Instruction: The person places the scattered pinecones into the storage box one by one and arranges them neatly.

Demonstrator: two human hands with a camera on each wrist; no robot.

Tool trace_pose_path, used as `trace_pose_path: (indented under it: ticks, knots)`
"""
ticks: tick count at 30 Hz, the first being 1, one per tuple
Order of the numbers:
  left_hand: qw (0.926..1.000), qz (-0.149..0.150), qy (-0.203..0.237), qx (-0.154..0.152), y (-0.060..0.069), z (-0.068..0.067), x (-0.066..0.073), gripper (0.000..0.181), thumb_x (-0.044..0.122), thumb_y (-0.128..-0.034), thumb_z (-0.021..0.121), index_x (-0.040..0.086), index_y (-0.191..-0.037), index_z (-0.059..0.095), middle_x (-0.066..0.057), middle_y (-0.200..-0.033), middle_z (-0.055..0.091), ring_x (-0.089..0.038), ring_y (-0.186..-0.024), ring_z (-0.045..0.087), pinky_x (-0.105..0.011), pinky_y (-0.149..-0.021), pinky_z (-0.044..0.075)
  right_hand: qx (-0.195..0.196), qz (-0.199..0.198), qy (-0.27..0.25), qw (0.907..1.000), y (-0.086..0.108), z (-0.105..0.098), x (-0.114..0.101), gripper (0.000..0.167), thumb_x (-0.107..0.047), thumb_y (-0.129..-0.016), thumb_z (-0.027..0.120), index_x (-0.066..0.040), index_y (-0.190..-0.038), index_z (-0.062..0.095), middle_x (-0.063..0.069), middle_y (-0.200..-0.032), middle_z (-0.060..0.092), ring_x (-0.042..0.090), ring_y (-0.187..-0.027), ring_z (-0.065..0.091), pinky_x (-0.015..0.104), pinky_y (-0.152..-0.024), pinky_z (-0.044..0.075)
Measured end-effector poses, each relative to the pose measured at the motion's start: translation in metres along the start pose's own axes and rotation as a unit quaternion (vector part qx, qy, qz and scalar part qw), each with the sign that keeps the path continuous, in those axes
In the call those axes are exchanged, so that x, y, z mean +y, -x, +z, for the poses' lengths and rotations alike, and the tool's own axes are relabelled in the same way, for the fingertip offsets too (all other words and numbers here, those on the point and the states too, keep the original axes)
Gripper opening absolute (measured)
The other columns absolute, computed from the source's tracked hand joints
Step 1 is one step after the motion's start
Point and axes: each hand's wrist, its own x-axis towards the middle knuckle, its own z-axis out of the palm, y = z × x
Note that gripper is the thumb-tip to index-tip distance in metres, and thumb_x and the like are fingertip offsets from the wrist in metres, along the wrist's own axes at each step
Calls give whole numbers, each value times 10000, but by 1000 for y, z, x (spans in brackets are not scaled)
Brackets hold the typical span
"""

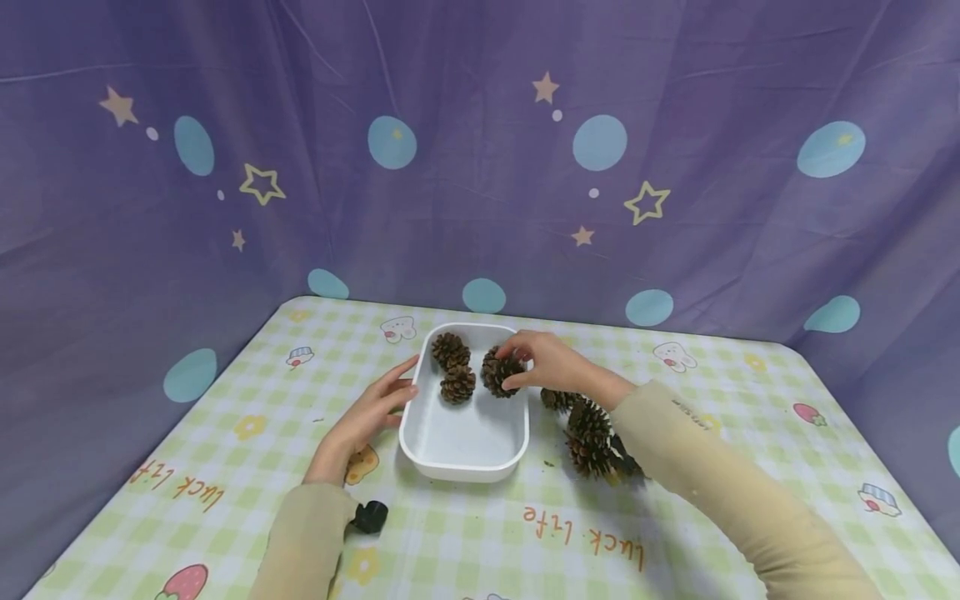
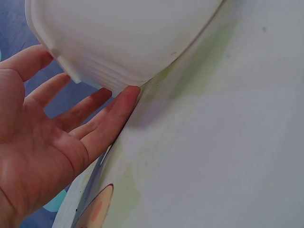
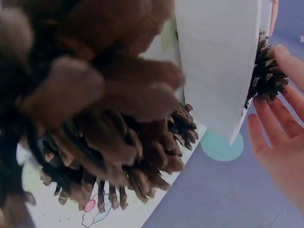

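A white plastic tray (image 1: 468, 442) lies on the checked tablecloth. Two pine cones, one at the back (image 1: 450, 352) and one just in front of it (image 1: 457, 385), rest in its left half. My right hand (image 1: 551, 362) reaches over the tray's right rim and holds a third pine cone (image 1: 498, 372) between thumb and fingers. The right wrist view shows this pine cone (image 3: 268, 71) at the fingertips, level with the rim. My left hand (image 1: 371, 412) touches the tray's left side with nearly straight fingers, as the left wrist view shows with the hand (image 2: 57, 128) against the tray wall (image 2: 109, 42).
Several more pine cones (image 1: 588, 429) lie right of the tray, partly under my right forearm; in the right wrist view a pine cone (image 3: 95, 85) looms close. The table (image 1: 750, 467) ends at a purple curtain (image 1: 480, 217) behind. A black wrist mount (image 1: 370, 517) juts from the left sleeve.
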Motion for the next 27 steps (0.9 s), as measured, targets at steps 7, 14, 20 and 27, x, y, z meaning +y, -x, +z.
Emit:
trace_pose_path:
  ticks: [7, 14, 20, 27]
  knots:
    - [10000, -58, -62, -14, 10, 6, 14, 577, 226, -970, 441, 213, -1474, 162, -234, -1408, 311, -415, -1238, 383, -473, -924, 454, -473, -121, 696, 9964, -5, 12, -4, 413, -280, -753, 748, -146, -1120, 615, -8, -1113, 590, 160, -980, 560, 302, -854, 478]
    - [10000, 22, -56, -46, 9, 6, 13, 582, 224, -969, 442, 200, -1475, 155, -243, -1408, 308, -418, -1237, 383, -471, -926, 453, -781, -36, 826, 9935, -4, 20, -8, 417, -243, -759, 745, -136, -1136, 604, 15, -1130, 548, 176, -1012, 547, 302, -862, 476]
    - [10000, 13, -79, -43, 10, 7, 15, 580, 215, -969, 443, 195, -1475, 159, -245, -1405, 311, -419, -1234, 385, -475, -923, 454, -746, 13, 983, 9924, -5, 26, -6, 414, -250, -755, 749, -147, -1131, 610, 16, -1142, 543, 184, -1015, 553, 316, -876, 474]
    - [9999, -2, -103, -2, 9, 6, 14, 578, 216, -969, 444, 193, -1474, 163, -242, -1399, 323, -414, -1221, 403, -466, -912, 464, -723, -68, 1223, 9898, -7, 28, -2, 419, -250, -757, 747, -153, -1139, 604, 21, -1151, 542, 186, -1005, 559, 348, -904, 458]
